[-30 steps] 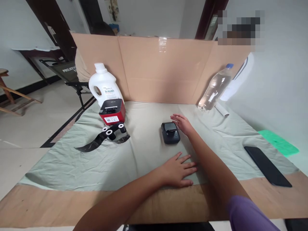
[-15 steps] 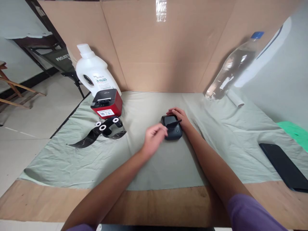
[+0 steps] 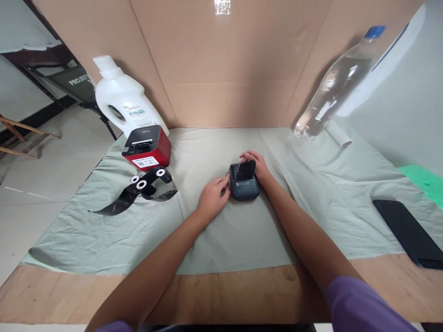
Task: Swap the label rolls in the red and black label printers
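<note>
A small dark label printer [image 3: 244, 190] rests on the cloth in front of me. From its top stands a thin glossy black piece [image 3: 246, 169]; whether it is a lid or a strip of label cannot be told. My left hand [image 3: 212, 197] is at the printer's left side, index finger stretched to its edge and the other fingers loosely bent, holding nothing visible. Around the right and rear side of the printer, my right hand [image 3: 259, 167] keeps a grip; its fingertips are partly hidden behind the black piece.
To the left are a red and black printer [image 3: 148, 147], a white detergent bottle [image 3: 121, 97] and black label rolls [image 3: 148, 182] with white cores. A filled clear bottle [image 3: 332, 87] leans at the back right, near a white tube [image 3: 339, 133]. A phone [image 3: 408, 230] lies right.
My left hand has drawn back from the printer's top to its left side. The black piece, slanted before, now stands more upright. The view has shifted slightly.
</note>
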`<control>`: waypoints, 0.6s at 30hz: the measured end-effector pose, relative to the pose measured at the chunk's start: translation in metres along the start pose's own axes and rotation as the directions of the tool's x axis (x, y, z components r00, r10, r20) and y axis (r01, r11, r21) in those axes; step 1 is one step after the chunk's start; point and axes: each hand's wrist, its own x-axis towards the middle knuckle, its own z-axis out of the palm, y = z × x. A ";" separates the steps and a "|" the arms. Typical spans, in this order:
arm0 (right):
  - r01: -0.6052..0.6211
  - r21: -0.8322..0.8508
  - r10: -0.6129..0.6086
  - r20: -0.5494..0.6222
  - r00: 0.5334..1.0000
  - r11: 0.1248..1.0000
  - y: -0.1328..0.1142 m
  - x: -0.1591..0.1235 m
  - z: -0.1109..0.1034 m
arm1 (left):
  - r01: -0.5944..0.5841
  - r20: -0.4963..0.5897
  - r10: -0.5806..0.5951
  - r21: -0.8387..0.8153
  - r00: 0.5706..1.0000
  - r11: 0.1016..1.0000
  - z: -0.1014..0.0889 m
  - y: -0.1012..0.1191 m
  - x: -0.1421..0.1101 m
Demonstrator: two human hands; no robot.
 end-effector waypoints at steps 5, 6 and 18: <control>0.000 -0.018 0.000 0.002 1.000 1.000 0.000 0.000 -0.001 | 0.002 0.045 -0.006 0.100 0.999 0.995 0.000 0.002 0.000; 0.001 -0.023 -0.001 0.002 1.000 1.000 0.000 0.000 -0.001 | -0.003 0.053 -0.004 0.123 0.999 0.992 0.000 0.002 0.000; 0.123 -0.081 -0.121 0.029 0.992 0.989 0.001 0.002 0.002 | -0.020 0.122 -0.020 0.313 0.992 0.950 -0.003 0.009 0.002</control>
